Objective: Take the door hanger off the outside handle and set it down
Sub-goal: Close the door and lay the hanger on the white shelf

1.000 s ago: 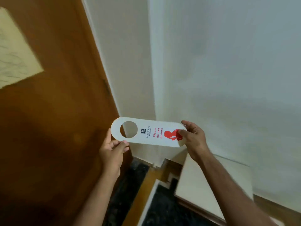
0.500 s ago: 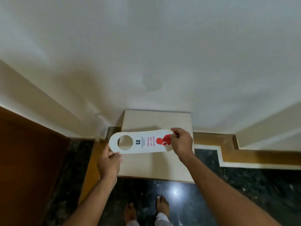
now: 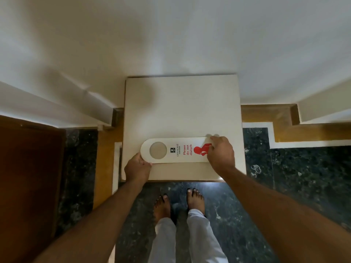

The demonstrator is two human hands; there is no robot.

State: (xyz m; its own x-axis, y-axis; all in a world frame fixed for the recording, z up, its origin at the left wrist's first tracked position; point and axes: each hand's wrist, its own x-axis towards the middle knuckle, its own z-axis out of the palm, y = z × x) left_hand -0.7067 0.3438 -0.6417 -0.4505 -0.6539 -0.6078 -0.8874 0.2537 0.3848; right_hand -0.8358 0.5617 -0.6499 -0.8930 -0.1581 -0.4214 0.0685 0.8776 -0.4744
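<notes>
Fingers (image 3: 211, 147) of the right hand (image 3: 220, 155) pinch the printed end of the door hanger (image 3: 175, 149), palm down; the left hand (image 3: 137, 168) clamps the holed end. It lies flat along the table (image 3: 180, 103) near its front edge.

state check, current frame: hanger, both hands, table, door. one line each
door hanger: off the handle, lying lengthwise on the table or just above it, printed side up, held at both ends
left hand: gripping the hole end
right hand: fingers on the red-figure end
small white table: against the wall, only the hanger on it
brown door: at left edge, handle out of view
</notes>
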